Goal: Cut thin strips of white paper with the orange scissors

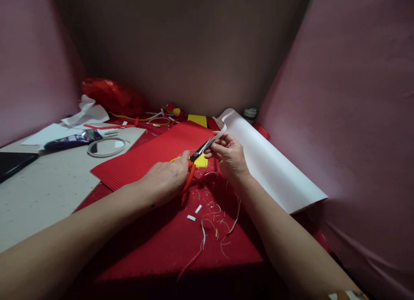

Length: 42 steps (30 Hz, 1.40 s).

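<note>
Arms (97, 224) from the bottom corners led to left fingers (185, 156) gripping scissors (195, 155) mid-frame, right fingers (220, 149) pinching a white strip (222, 131), probably best kept tight.

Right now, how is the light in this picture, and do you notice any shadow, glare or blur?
Head view: the back wall is dim; head view: a soft sheen lies on the curled white sheet, without harsh glare; head view: the red tablecloth darkens beneath the left forearm; head view: the scissors show no obvious motion blur.
</note>
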### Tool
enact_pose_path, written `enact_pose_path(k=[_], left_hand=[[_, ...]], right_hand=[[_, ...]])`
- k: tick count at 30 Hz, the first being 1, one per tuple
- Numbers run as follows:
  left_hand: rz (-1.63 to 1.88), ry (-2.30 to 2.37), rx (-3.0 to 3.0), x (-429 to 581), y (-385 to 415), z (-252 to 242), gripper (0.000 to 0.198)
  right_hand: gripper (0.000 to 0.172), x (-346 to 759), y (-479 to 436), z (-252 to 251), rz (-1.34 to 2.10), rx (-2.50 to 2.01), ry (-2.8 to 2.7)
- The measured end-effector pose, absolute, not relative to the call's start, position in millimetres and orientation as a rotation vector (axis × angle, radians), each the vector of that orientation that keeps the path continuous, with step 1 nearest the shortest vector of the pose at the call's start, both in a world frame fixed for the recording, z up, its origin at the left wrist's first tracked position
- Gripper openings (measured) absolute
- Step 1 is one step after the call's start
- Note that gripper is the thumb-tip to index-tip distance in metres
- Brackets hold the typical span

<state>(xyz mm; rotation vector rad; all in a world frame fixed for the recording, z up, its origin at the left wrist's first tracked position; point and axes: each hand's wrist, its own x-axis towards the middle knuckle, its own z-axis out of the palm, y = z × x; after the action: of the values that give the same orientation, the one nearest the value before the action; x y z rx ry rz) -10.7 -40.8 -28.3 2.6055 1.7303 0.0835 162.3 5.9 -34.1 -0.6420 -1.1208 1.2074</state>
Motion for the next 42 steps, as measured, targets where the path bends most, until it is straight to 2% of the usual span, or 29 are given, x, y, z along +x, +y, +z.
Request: enact_pose_path(k=[6, 37, 42], left_hand=[[0.035, 1.751, 2.621, -10.4, -40.8, -27.2, 0.057], [0.183, 1.651, 2.666, -11.4, -40.4, -32.9, 0.052], [0.128, 1.654, 2.66, -11.3, -42.5, -28.1, 0.049]], right_hand=[[0.033, 160.1, 4.6, -35.0, 1.221, -0.635, -1.103], [0.034, 160.2, 5.9, -34.7, 1.178, -0.664, -1.11], [0.026, 163.6, 4.4, -28.3, 1.146, -0.698, -1.07]])
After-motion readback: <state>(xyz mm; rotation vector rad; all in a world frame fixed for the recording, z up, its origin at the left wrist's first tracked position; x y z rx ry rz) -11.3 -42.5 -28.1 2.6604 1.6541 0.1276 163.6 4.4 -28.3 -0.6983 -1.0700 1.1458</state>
